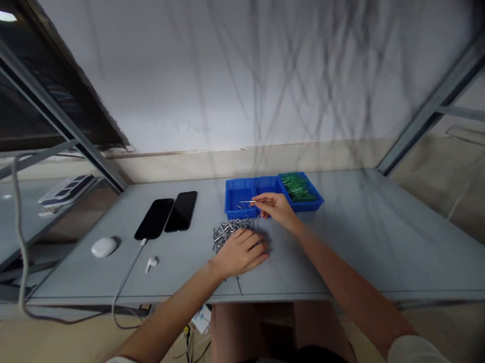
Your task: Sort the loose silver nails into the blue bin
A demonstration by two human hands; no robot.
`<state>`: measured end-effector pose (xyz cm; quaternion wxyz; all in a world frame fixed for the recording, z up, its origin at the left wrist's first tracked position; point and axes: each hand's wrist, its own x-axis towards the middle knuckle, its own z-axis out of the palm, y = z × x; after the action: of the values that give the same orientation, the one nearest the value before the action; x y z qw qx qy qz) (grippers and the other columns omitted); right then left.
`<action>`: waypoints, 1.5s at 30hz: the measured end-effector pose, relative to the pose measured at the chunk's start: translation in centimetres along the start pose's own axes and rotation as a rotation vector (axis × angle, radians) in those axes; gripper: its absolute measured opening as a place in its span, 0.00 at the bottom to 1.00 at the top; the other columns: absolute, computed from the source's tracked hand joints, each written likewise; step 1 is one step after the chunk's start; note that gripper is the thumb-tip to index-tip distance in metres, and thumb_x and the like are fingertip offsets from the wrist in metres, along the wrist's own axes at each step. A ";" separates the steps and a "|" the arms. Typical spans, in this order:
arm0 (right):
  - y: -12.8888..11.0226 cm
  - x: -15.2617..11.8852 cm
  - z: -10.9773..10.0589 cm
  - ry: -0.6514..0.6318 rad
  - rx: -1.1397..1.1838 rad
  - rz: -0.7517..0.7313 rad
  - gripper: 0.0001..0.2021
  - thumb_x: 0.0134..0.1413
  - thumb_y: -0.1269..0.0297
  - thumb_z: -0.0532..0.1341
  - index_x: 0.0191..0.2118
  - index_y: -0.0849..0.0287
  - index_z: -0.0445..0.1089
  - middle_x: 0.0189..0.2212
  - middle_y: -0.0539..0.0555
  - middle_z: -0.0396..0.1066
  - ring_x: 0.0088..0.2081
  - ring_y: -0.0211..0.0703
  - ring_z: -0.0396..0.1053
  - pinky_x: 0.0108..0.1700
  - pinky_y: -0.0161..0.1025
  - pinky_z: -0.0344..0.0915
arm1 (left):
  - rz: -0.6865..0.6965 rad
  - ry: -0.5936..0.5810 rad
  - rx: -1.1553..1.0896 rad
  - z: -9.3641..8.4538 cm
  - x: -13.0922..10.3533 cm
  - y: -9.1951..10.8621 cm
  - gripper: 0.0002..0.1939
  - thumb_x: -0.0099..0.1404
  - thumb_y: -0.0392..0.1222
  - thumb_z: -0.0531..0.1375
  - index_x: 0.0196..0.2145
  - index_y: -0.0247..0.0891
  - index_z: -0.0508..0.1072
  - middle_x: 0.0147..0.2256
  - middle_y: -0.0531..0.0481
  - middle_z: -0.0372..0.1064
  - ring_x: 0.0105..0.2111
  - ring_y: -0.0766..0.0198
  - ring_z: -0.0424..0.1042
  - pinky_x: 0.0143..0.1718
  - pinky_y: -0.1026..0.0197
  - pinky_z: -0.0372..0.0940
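A heap of thin silver screws or nails (225, 232) lies on the table. My left hand (241, 251) rests palm down on its near right side, fingers bent and slightly apart; what is under the palm is hidden. Pinched between the thumb and fingertips of my right hand (275, 207) is a thin silver screw or nail (246, 202), pointing left over the left blue bin (241, 214). A few similar pieces lie inside that bin. My right hand partly covers the middle blue bin (267, 181). The right blue bin (309, 205) holds many green plastic pieces (298, 188).
Two black phones (154, 220) lie to the left, one with a white cable (127, 273) plugged in. Near them are a white rounded case (103, 247) and an earbud (151, 263). One loose screw or nail (239, 286) lies by the table's front edge. A wall stands behind.
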<state>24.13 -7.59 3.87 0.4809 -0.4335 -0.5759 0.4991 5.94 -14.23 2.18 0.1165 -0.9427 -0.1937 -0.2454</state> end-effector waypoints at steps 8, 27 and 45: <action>0.3 -0.7 0.7 -0.025 -0.360 -0.154 0.15 0.52 0.57 0.60 0.43 0.60 0.73 0.36 0.57 0.76 0.22 0.36 0.68 0.25 0.35 0.64 | -0.079 0.185 -0.069 -1.1 -0.2 -0.1 0.11 0.67 0.41 0.53 0.41 0.36 0.72 0.39 0.44 0.73 0.38 0.62 0.68 0.39 0.58 0.63; -2.9 -6.7 5.8 -0.980 -0.938 -0.431 0.14 0.50 0.71 0.58 0.40 0.51 0.77 0.35 0.49 0.75 0.34 0.37 0.69 0.26 0.33 0.49 | -0.904 0.625 -0.553 -5.8 -5.0 -4.6 0.10 0.63 0.47 0.58 0.34 0.37 0.71 0.31 0.50 0.67 0.30 0.66 0.66 0.34 0.63 0.63; -0.9 -6.5 6.0 -0.846 -1.044 -0.642 0.08 0.59 0.64 0.59 0.40 0.50 0.75 0.37 0.48 0.72 0.31 0.35 0.67 0.27 0.33 0.52 | -0.516 -0.117 -0.593 -4.5 -10.2 -1.2 0.08 0.65 0.38 0.56 0.41 0.39 0.72 0.38 0.46 0.69 0.40 0.64 0.69 0.41 0.61 0.67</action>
<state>19.26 -15.02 3.73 0.0719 -0.1870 -0.9724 0.1196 -4.64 -17.71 0.99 -0.2374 -0.8683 -0.3511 -0.2578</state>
